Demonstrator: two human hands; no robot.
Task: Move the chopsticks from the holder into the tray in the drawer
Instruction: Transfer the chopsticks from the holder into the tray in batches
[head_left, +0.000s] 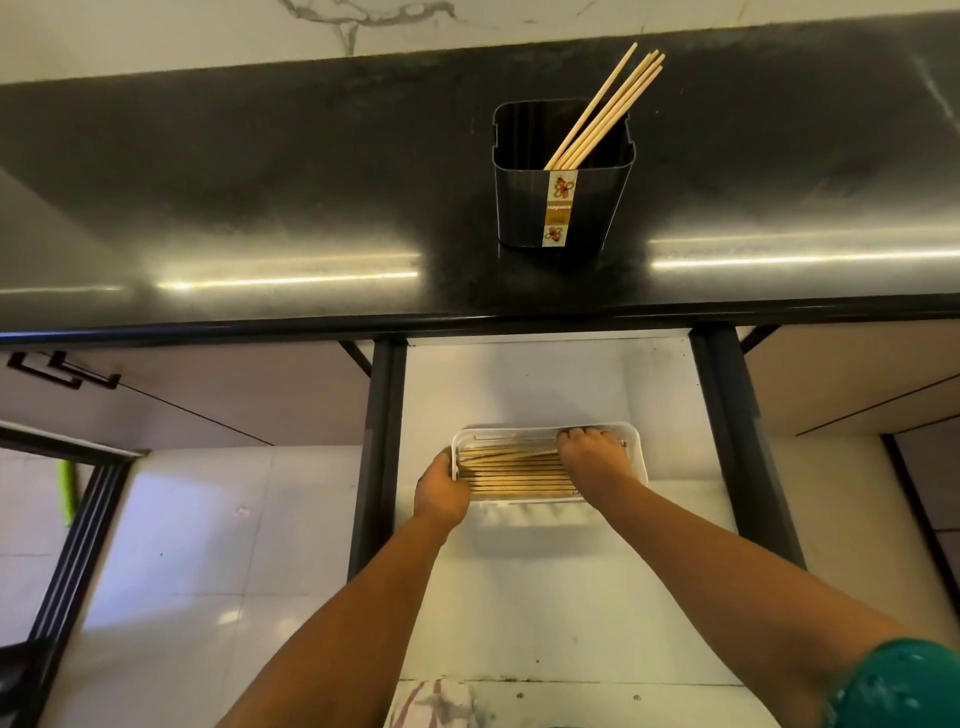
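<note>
A white tray (636, 436) sits on the pale floor of the open drawer (545, 384), below the front edge of the black bench (260, 208). A row of chopsticks (511, 470) lies flat in the tray, running left to right, side by side. The left hand (441, 488) holds the tray's left end, its fingers curled over the rim, just beside the chopstick tips. The right hand (589, 452) reaches into the right half of the tray from above, palm down with fingers bent toward the far wall; it covers the right ends of the chopsticks, and whether it grips any of them or only presses on them cannot be told. Up on the bench, well apart from both hands, stands a dark square holder (561, 208) with a printed label on its front. A few remaining chopsticks (605, 106) stand in it, leaning together toward its far right corner, their upper ends sticking out past the rim.
</note>
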